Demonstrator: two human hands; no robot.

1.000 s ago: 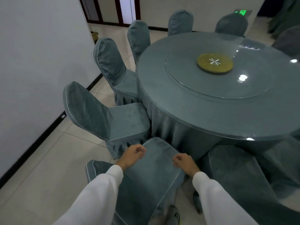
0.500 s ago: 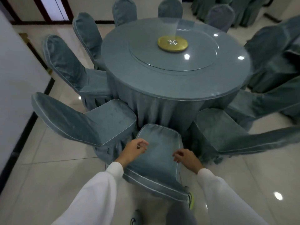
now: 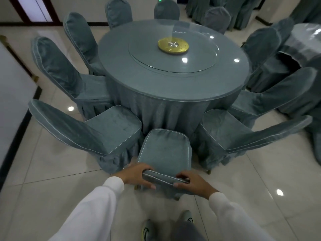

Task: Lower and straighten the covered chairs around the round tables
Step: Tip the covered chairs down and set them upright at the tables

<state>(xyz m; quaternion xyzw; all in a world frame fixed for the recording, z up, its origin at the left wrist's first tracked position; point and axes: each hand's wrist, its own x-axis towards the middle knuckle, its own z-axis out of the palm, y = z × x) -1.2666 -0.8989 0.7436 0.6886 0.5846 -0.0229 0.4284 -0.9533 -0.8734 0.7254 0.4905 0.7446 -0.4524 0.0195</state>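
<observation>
A teal covered chair (image 3: 165, 150) stands right in front of me, its seat facing the round table (image 3: 173, 80). My left hand (image 3: 137, 176) grips the left end of its backrest top. My right hand (image 3: 191, 183) grips the right end, fingers curled over the piped edge. The chair stands upright on the floor between two neighbouring covered chairs, one at the left (image 3: 97, 131) and one at the right (image 3: 231, 138). More covered chairs ring the table.
A white wall (image 3: 12, 87) with a dark skirting runs along the left. A glass turntable with a gold disc (image 3: 173, 45) sits on the table. A second covered table (image 3: 305, 44) and its chairs stand at the right. My shoes (image 3: 147, 230) are on the tiled floor below.
The chair has come down from its tilt onto the floor and stands upright. My hands shifted from the seat sides to the backrest top, and my view pulled back.
</observation>
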